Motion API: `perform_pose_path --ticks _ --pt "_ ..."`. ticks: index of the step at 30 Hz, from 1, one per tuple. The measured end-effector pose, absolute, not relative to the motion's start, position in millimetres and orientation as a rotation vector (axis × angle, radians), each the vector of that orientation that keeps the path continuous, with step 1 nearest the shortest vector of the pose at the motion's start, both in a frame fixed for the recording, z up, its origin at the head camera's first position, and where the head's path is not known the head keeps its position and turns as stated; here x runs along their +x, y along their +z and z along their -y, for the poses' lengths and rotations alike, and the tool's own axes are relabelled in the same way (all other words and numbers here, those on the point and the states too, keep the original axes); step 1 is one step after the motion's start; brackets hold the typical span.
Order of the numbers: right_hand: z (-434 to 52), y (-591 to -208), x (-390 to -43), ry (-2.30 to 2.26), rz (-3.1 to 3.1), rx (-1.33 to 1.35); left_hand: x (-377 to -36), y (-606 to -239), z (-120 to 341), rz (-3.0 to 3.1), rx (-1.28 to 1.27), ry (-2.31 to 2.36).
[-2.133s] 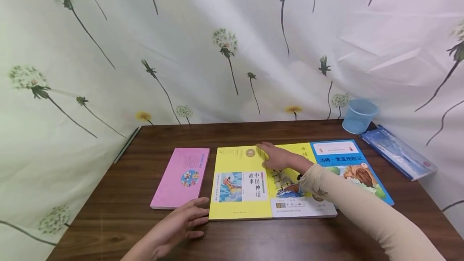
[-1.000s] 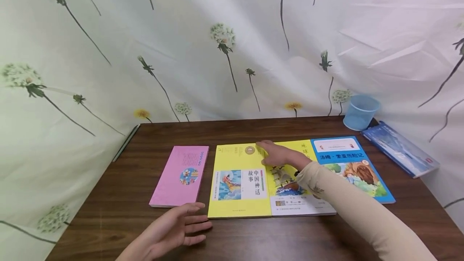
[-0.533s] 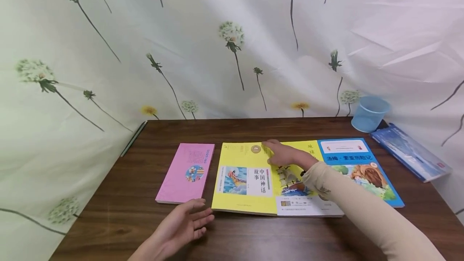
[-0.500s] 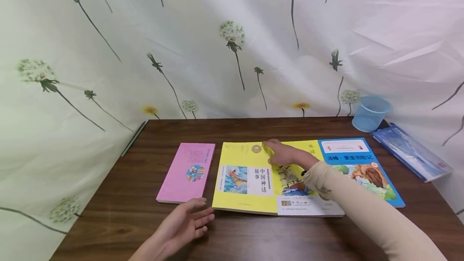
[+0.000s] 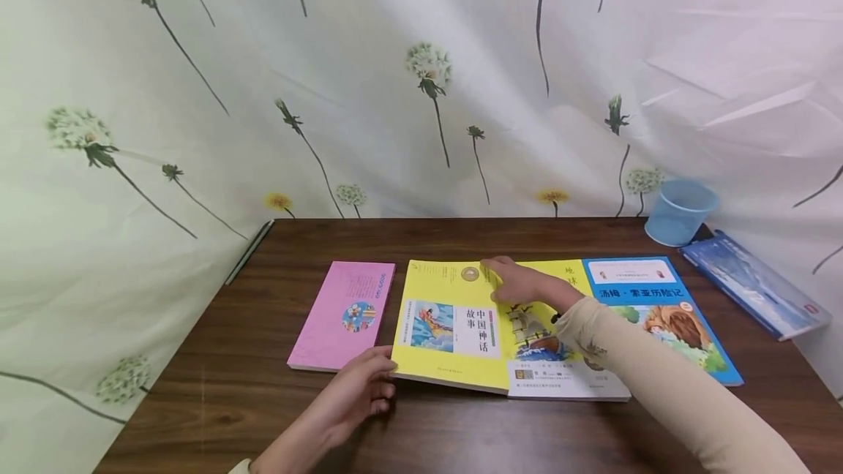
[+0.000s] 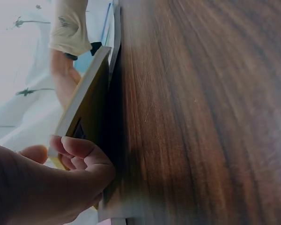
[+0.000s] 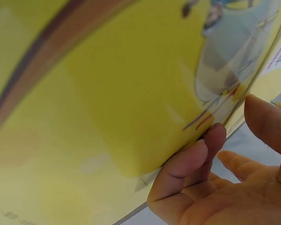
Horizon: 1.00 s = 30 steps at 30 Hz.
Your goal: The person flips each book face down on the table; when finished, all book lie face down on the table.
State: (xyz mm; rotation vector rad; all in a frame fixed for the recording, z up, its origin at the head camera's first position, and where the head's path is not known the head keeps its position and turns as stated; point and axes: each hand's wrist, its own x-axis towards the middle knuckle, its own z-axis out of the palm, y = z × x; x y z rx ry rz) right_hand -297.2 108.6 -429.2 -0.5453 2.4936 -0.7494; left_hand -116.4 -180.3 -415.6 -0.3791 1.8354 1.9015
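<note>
Pinches tilted leftmost yellow book [image 5: 448, 291] in left hand [image 5: 358, 390]. Rests half-curled right hand [image 5: 523, 286] at far edge; cannot confirm grip.

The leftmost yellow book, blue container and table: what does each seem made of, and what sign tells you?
Yellow book: paper pages, by the pale cut edge; smooth printed cover, probably card.
Blue container: plastic or perhaps fine metal mesh, as its wall looks faintly translucent; too small to settle.
Table: wood or printed laminate, by the dark streaky grain, with a soft sheen.
</note>
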Motion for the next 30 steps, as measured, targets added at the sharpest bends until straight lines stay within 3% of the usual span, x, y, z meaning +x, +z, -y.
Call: perform_pose_path --ticks 30 --pt "-109.9 -427.9 -299.6 -0.748 -2.498 -0.556 -126.8 -418.0 163.9 -1.937 -0.457 1.824"
